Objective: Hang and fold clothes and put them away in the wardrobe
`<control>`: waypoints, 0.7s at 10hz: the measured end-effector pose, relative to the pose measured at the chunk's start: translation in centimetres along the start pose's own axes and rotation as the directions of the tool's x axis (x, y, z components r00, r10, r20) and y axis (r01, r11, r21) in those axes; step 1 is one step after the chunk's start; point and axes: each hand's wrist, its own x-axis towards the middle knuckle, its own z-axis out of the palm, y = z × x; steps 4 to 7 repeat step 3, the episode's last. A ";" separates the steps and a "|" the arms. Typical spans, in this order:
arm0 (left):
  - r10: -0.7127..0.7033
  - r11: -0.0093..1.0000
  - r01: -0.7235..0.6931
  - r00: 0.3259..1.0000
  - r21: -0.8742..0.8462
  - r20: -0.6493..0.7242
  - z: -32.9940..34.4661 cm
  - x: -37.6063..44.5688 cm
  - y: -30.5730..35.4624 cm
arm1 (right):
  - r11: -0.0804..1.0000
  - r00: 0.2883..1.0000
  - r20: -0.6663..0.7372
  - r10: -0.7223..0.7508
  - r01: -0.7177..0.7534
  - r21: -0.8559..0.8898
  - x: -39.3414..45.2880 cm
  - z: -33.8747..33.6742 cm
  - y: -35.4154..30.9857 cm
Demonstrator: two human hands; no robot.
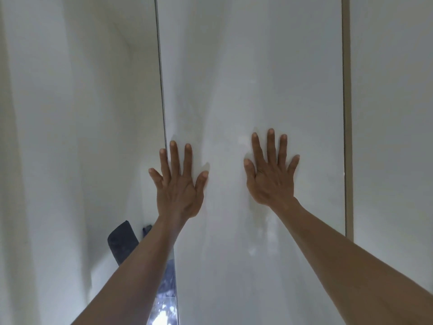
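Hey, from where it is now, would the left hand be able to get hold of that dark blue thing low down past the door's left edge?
Probably yes: the left hand lies flat on the white wardrobe door, holding nothing, and the dark blue item sits uncovered just below-left of its forearm.

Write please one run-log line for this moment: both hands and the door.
left hand: flat on white wardrobe door, near its left edge | right hand: flat on same door | clothes: none held
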 end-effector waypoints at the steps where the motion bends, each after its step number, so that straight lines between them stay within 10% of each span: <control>1: -0.004 1.000 0.004 0.999 -0.008 0.039 0.5 -1.6 0.3 | 1.000 0.999 0.040 0.002 -0.002 0.000 -2.0 0.3 -0.2; 3: -0.018 0.999 0.014 0.996 0.052 0.086 2.5 -9.9 -0.7 | 1.000 0.966 0.257 0.010 -0.009 -0.005 -10.7 0.3 0.5; 7: -0.018 0.999 0.014 0.996 0.052 0.086 2.5 -9.9 -0.7 | 1.000 0.966 0.257 0.010 -0.009 -0.005 -10.7 0.3 0.5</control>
